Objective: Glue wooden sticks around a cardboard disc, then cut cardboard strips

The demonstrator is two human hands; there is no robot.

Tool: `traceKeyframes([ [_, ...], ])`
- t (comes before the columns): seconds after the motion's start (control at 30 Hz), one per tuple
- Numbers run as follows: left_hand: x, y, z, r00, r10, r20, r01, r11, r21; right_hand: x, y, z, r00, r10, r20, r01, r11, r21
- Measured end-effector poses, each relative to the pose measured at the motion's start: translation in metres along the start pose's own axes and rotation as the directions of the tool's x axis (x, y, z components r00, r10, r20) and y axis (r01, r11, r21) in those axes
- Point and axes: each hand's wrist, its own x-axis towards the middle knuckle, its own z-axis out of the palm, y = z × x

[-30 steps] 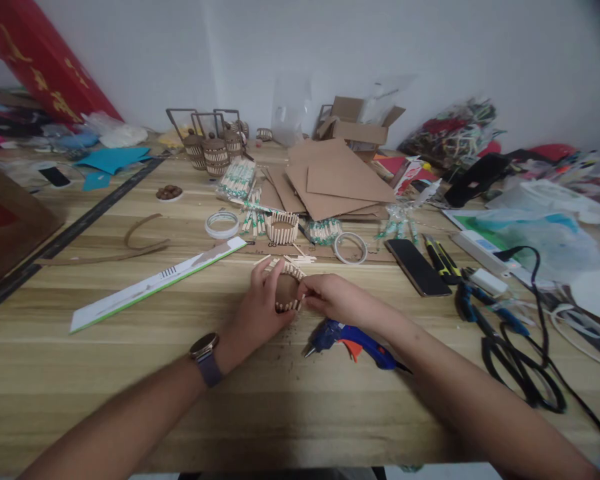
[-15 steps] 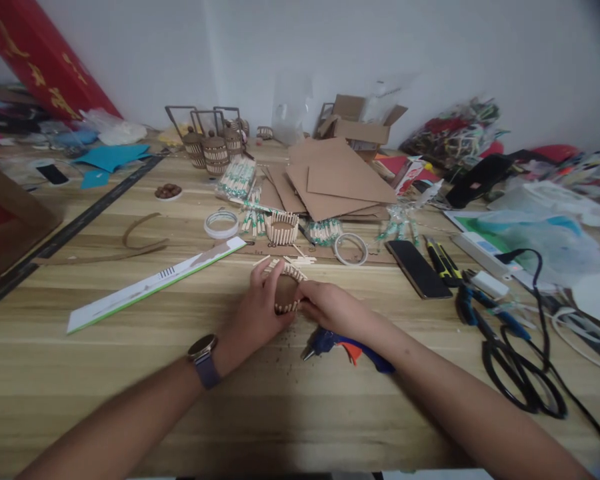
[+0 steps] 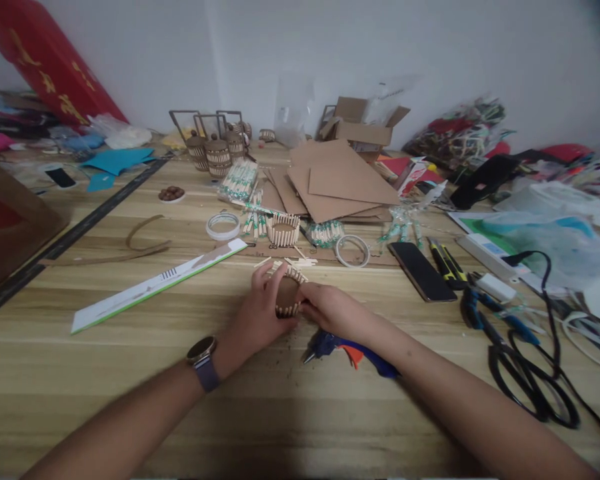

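Between my hands is a small round cardboard basket [image 3: 289, 292] with short wooden sticks set upright around its rim. My left hand [image 3: 267, 300], a watch on its wrist, curls around the basket's left side with fingers over the rim. Fingers of my right hand [image 3: 325, 305] pinch its right side; the fingertips are partly hidden. A blue hot glue gun [image 3: 325, 344] with an orange trigger lies just below my right hand. Behind the basket are loose wooden sticks [image 3: 303, 260] and a second stick-walled basket [image 3: 284, 231].
Rolls of tape [image 3: 223, 226] and a ruler-like white strip [image 3: 160, 285] lie to the left. On the right are a phone [image 3: 422, 271], a yellow utility knife [image 3: 447, 264], blue-handled pliers [image 3: 500, 317] and black cables. Cardboard sheets [image 3: 345, 177] and lidded miniature buckets [image 3: 217, 157] stand behind.
The view has shifted slightly, so the things on the table appear a little lower and outward. My hands keep their hold on the basket with hardly any movement.
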Motion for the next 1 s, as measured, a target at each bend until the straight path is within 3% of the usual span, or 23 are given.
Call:
traceKeyframes([
  [0.17,-0.002,0.003,0.001,0.999,-0.033,0.0,0.033,0.999,0.012,-0.001,0.0,0.001,1.0,0.002,-0.012,-0.002,1.0,0.005],
  [0.37,-0.001,0.006,0.003,0.999,0.02,-0.033,-0.019,1.0,0.023,-0.001,-0.003,0.0,1.0,0.021,0.01,-0.021,1.0,0.001],
  [0.83,0.001,0.011,0.006,0.998,0.014,-0.057,-0.014,1.0,0.009,0.001,-0.006,0.002,0.998,0.063,-0.004,-0.063,0.998,-0.006],
  [1.0,0.001,0.009,0.005,0.998,0.032,-0.053,-0.031,0.999,0.027,-0.026,-0.005,-0.018,0.976,0.129,-0.176,-0.135,0.991,-0.02],
])
